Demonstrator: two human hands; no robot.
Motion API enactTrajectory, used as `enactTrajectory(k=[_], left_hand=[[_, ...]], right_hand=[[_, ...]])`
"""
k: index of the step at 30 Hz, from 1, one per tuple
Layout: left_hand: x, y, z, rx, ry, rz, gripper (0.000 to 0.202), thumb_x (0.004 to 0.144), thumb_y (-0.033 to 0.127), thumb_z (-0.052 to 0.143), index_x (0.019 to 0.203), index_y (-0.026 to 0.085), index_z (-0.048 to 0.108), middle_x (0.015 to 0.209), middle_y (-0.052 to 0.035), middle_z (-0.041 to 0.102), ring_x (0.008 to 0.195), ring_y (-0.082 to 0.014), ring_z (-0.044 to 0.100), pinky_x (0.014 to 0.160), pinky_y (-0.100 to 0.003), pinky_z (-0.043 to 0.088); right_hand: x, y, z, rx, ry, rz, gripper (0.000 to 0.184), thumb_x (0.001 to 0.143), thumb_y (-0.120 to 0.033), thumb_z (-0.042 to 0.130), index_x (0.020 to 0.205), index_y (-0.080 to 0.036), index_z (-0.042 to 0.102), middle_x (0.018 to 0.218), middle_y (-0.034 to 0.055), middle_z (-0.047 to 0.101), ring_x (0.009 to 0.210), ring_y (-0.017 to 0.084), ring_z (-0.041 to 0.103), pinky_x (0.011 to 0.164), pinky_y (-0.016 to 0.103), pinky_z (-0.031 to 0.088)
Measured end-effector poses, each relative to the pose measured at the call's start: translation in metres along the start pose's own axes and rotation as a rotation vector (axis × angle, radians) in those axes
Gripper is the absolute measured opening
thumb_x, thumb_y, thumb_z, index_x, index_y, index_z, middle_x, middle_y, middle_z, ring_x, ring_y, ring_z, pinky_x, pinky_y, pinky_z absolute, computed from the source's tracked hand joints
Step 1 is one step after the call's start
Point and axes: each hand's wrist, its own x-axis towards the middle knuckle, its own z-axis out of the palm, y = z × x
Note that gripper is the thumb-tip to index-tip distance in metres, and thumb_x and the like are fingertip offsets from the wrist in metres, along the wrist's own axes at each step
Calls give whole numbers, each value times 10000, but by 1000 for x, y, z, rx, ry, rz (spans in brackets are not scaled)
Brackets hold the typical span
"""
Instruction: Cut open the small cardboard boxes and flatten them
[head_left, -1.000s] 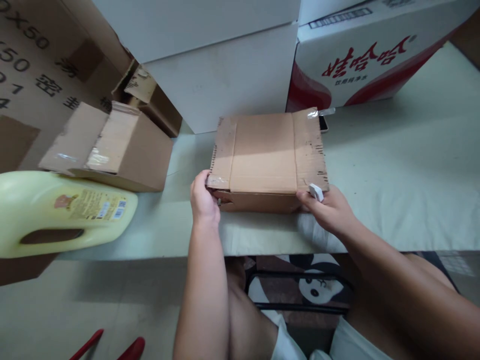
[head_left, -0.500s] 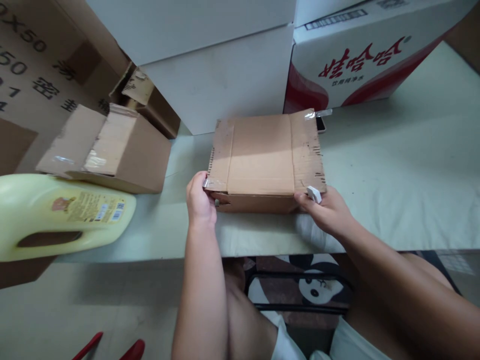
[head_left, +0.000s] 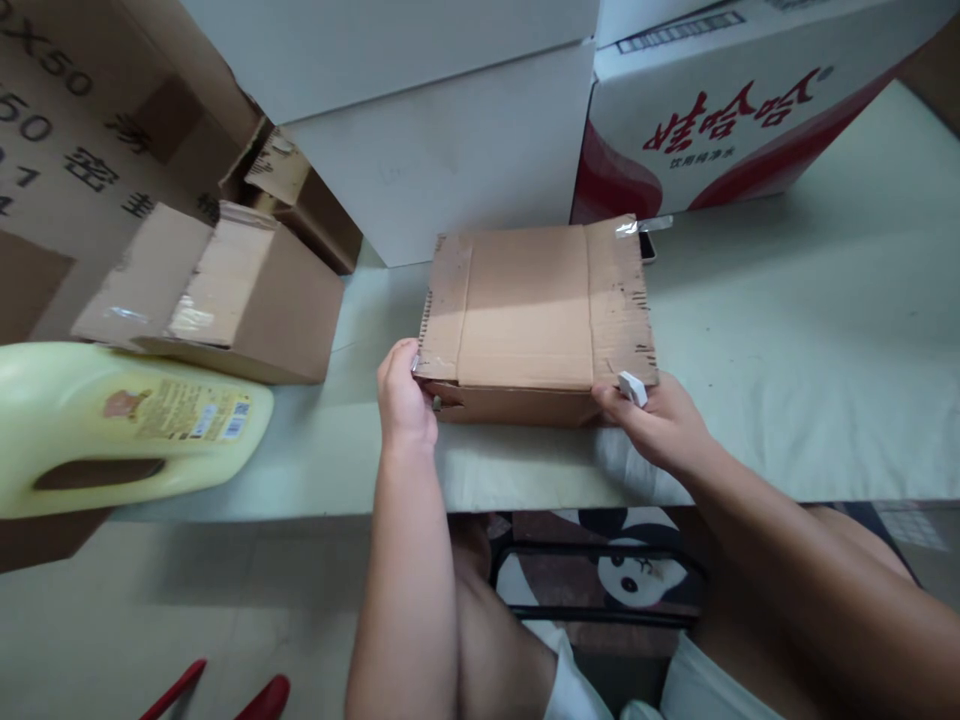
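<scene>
A brown cardboard box [head_left: 525,310] lies on the cloth-covered table in front of me, its top flaps folded down. Strips of clear tape stick to its corners, one of them jutting past the far right corner. My left hand [head_left: 405,395] grips the near left corner, fingers closed along the side. At the near right corner my right hand [head_left: 656,415] is closed on the box, thumb on the front edge. A small white flat-sided piece [head_left: 632,388] sticks up from my right hand; its lower part is hidden. The undersides of both hands' grips cannot be seen.
A yellow jug [head_left: 135,430] lies on its side at the left, near an open cardboard box [head_left: 255,290]. Behind stand a white carton [head_left: 465,150] and a red-and-white carton [head_left: 720,150]. A dark-screened phone-like object [head_left: 647,247] shows partly behind the box.
Hardly anything differs. The box and both hands sit slightly farther right in the picture, and the cartons behind are shifted a little too. Both hands keep their hold.
</scene>
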Motion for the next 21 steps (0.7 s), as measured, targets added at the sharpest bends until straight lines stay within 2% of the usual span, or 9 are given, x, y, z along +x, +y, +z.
enactTrajectory(k=[12, 21], left_hand=[[-6, 0, 9, 128, 39, 40, 224, 661, 346, 649, 615, 188, 498, 628, 19, 435, 570, -103, 441, 476, -205, 309], [-6, -1, 10, 136, 28, 48, 220, 702, 320, 625, 608, 183, 480, 605, 28, 410, 547, -96, 432, 482, -210, 307]], right_hand=[[-5, 2, 5, -174, 77, -84, 352, 818, -423, 516, 535, -231, 433, 485, -4, 489, 495, 145, 467, 505, 286, 373], [-5, 3, 6, -174, 73, -82, 353, 813, -419, 503, 524, -234, 419, 487, 0, 483, 484, 147, 469, 503, 292, 367]])
